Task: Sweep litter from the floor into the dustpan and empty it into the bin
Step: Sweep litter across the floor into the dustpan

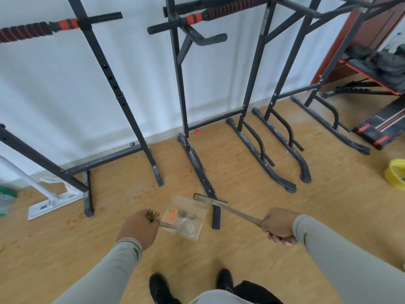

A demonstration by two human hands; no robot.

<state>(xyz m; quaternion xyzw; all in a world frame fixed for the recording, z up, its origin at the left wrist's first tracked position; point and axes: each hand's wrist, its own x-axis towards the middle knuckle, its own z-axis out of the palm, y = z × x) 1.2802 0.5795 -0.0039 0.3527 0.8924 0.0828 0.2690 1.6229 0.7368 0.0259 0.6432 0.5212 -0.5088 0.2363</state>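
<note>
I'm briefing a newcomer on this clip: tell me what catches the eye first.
At centre bottom, the left hand holds a clear dustpan with an orange scrap and other litter in it, while the right hand grips a wooden-handled brush whose head sits at the pan's far edge. Black pull-up frames line the white wall behind.

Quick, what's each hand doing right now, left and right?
Left hand: closed, gripping the handle of the clear plastic dustpan.
Right hand: closed, gripping the wooden handle of the long brush.
</note>
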